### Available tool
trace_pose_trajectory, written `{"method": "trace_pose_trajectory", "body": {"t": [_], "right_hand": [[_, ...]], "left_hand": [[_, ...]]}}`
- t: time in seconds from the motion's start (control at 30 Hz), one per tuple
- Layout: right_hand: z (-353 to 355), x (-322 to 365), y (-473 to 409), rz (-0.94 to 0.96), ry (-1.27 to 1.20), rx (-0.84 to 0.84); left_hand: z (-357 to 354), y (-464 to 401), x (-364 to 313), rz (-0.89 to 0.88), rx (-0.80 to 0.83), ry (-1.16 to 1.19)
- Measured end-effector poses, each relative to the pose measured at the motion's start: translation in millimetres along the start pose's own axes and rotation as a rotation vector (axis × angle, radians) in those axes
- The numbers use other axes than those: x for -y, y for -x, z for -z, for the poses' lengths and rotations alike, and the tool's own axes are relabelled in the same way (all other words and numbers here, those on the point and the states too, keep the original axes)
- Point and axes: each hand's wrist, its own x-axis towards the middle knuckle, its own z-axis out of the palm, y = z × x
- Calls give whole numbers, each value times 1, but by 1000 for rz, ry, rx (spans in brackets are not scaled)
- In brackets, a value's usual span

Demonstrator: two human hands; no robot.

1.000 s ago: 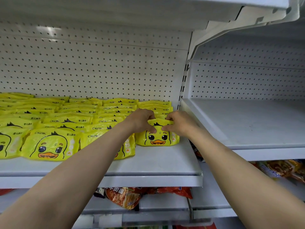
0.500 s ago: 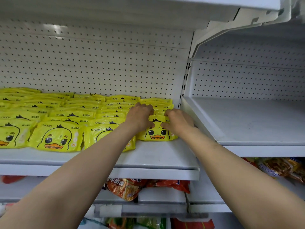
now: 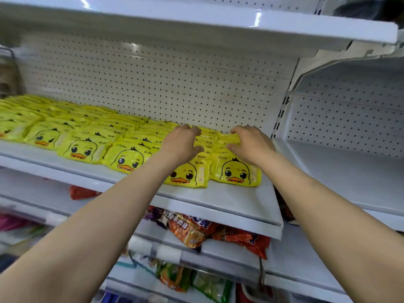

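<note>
Rows of yellow duck-face packs (image 3: 85, 149) lie overlapping on a white shelf (image 3: 231, 200). The rightmost row ends at the front in one duck pack (image 3: 237, 172), with a second front pack (image 3: 188, 174) beside it on the left. My left hand (image 3: 182, 145) lies over the rows behind the second front pack, fingers loosely bent and spread. My right hand (image 3: 251, 144) rests on the rightmost row further back, fingers spread over the pack tops. Neither hand grips a pack.
A perforated white back panel (image 3: 164, 84) stands behind the packs, and another shelf (image 3: 196, 22) hangs close above. To the right is a bare white shelf bay (image 3: 349, 171). Orange and red snack bags (image 3: 192, 231) fill the shelf below.
Both hands let go of the front right duck pack and moved back over the rows behind it. The view shifted, so the shelf now appears tilted and further left.
</note>
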Motion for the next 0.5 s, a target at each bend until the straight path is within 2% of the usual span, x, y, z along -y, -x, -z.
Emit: {"method": "trace_pose_trajectory", "body": {"t": [0.23,0.5], "right_hand": [[1,106,-4,175,-17,-42],[-25,296,-15,387,-198,-55]], "left_hand": [[65,53,78,98,-77,-84],[157,140,218,236,-127,-208]]}}
